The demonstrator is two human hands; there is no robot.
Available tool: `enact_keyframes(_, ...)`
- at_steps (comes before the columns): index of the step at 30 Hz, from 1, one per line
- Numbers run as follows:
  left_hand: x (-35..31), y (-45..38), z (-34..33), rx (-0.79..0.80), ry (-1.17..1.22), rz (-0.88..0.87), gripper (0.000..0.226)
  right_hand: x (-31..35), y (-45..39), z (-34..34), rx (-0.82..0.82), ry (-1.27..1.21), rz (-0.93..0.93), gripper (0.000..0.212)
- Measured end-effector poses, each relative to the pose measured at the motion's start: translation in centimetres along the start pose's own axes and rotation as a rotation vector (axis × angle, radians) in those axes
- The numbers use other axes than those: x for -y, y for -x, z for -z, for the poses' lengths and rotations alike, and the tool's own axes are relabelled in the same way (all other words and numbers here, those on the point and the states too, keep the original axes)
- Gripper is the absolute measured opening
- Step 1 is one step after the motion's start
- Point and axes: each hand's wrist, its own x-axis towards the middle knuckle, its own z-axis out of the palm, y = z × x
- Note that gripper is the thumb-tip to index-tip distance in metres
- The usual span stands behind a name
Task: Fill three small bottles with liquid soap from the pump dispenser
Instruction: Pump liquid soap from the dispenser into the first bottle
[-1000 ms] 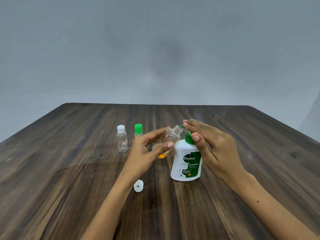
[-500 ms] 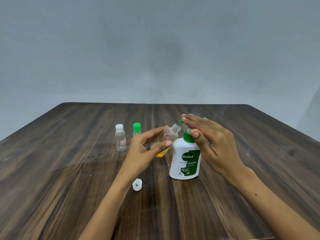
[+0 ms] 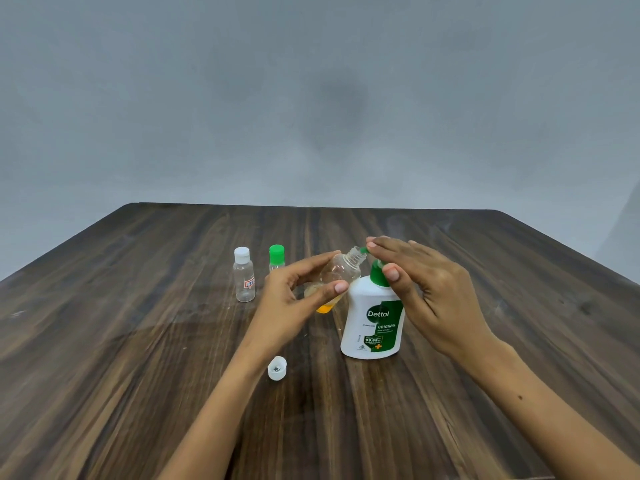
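Note:
My left hand (image 3: 294,299) holds a small clear bottle (image 3: 341,271) tilted, its open threaded neck right at the green nozzle of the white Dettol pump dispenser (image 3: 374,323). Orange soap lies pooled at the bottle's lower end. My right hand (image 3: 426,289) rests flat on the green pump head, fingers over the nozzle and thumb against the pump collar. The bottle's white cap (image 3: 277,368) lies upturned on the table near my left forearm. Two more small bottles stand at the left, both capped: one with a white cap (image 3: 244,278), one with a green cap (image 3: 276,258) partly behind my left hand.
Everything sits on a dark wood-grain table (image 3: 138,375) whose far edge meets a plain grey wall. The table's right edge slants away at the far right.
The view has shifted slightly. The pump head under my right hand has stayed at about the same height, and the tilted bottle remains at the nozzle with soap in it.

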Motion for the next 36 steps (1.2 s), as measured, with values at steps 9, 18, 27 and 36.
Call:
enact_keyframes(9, -0.06, 0.08, 0.05, 0.000, 0.016, 0.010, 0.046, -0.13, -0.67, 0.42, 0.034, 0.020, 0.022, 0.067)
enact_keyframes(18, -0.27, 0.04, 0.00, 0.000, 0.037, 0.010, 0.043, -0.20, -0.60, 0.39, 0.056, -0.032, -0.022, 0.066)
enact_keyframes(27, -0.06, 0.06, -0.04, -0.003, 0.029, 0.013, 0.044, -0.08, -0.24, 0.38, 0.033, -0.055, -0.032, 0.066)
enact_keyframes(36, -0.02, 0.01, -0.07, 0.003, 0.036, 0.003, 0.045, 0.00, 0.11, -0.01, -0.009, -0.100, -0.054, 0.063)
